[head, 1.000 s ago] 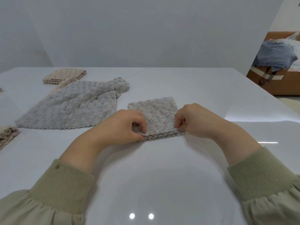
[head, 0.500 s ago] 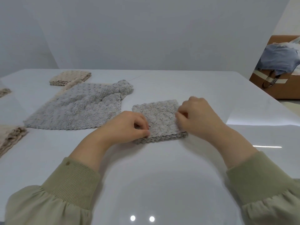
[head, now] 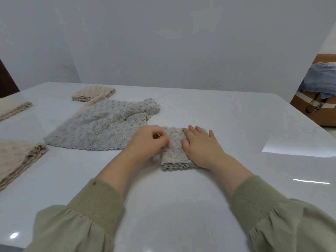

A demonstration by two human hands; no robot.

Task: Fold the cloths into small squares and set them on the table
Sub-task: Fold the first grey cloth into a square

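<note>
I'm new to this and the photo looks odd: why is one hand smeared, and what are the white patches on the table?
Head view: the left hand is smeared by motion blur, while the right hand, flat on the folded grey cloth, is sharper; head view again: the white patches are glare on the glossy table.

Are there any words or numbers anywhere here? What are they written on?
None can be read.
Patterned strap on the brown furniture at the right edge: dark marks, maybe letters, too small and blurred to read.
Folded grey cloth and table: no writing shows.
</note>
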